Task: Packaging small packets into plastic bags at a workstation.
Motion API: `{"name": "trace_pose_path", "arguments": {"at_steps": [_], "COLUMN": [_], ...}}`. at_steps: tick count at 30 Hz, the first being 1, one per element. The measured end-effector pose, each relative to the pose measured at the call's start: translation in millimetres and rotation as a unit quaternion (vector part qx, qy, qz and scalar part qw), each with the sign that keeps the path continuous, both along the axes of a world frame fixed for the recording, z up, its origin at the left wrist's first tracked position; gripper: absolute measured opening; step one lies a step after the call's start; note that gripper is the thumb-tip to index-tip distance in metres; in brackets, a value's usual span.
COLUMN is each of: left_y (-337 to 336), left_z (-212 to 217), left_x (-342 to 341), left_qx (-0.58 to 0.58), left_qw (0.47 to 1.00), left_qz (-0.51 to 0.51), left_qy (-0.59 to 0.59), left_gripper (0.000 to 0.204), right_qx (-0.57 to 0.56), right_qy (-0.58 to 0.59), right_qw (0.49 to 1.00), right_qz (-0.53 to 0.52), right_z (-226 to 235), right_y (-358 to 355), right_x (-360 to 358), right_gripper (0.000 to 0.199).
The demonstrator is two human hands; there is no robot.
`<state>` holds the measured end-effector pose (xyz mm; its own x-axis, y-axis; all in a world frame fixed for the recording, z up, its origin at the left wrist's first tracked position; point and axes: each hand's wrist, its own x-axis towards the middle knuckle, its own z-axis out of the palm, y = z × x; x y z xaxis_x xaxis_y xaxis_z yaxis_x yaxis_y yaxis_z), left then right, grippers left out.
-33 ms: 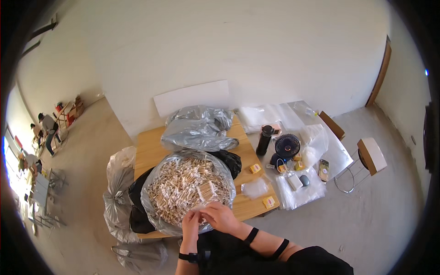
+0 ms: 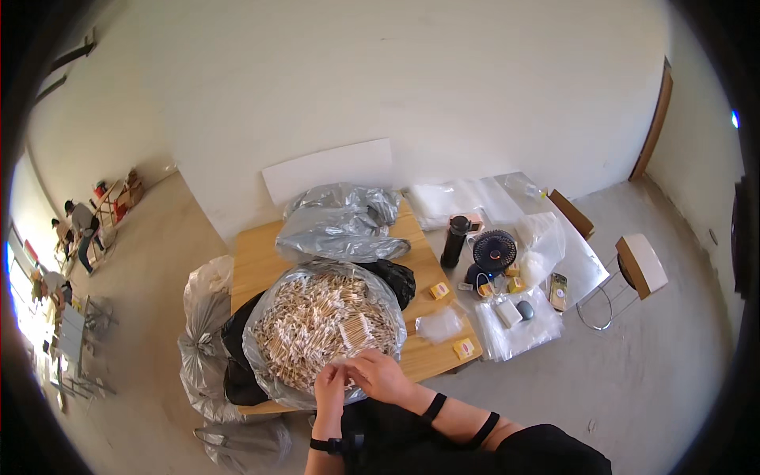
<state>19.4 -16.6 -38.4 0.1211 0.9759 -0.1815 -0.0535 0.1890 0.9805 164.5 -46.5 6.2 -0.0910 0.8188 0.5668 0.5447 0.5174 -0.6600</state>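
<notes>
A big grey plastic bag (image 2: 401, 305) stands open on the wooden table, filled with a loose heap of cotton swabs (image 2: 309, 317). Part of the heap lies in a neat row near its right side. Over the near edge of the bag, my left hand (image 2: 329, 385) and my right hand (image 2: 381, 378) meet, fingers pinched together. Something pale and translucent shows at the fingertips, too small and covered to name. Right of the bag, a few small clear plastic bags (image 2: 440, 324) lie between two small yellow boxes (image 2: 439, 291).
Stuffed grey bags (image 2: 340, 229) rest behind, and more bags (image 2: 204, 348) stand at the left. On the right table are a black bottle (image 2: 455, 241), a small fan (image 2: 495, 250), a phone (image 2: 559, 291) and plastic sheets (image 2: 507, 336). A stool (image 2: 641, 269) stands right; people (image 2: 81, 229) work far left.
</notes>
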Motion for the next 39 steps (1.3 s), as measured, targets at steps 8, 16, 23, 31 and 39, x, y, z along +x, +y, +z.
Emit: {"name": "trace_pose_path", "arguments": {"at_steps": [8,16,23,31,39], "left_y": [-1,-7,-7,3,4], "left_z": [7,17,28,15,6], "left_x": [6,14,16,1,-6], "left_qx": [0.109,0.254,0.283,-0.036,0.213], "left_qw": [0.98,0.92,0.899,0.996,0.944], "left_qz": [-0.033,-0.053,-0.123,-0.004,0.08], "left_qy": [0.164,0.295,0.312,-0.086,0.237], "left_gripper": [0.018,0.015,0.017,0.02,0.018], "right_qx": [-0.035,-0.051,-0.048,-0.271,-0.067], "right_qy": [0.035,-0.023,0.021,0.407,0.14], "right_qw": [0.999,0.997,0.997,0.872,0.987], "right_qz": [-0.002,-0.054,-0.049,0.003,-0.026], "right_z": [-13,-5,-35,-47,-28], "right_y": [1,0,5,22,30], "right_x": [4,17,19,25,13], "right_gripper": [0.03,0.024,0.016,0.021,0.017]}}
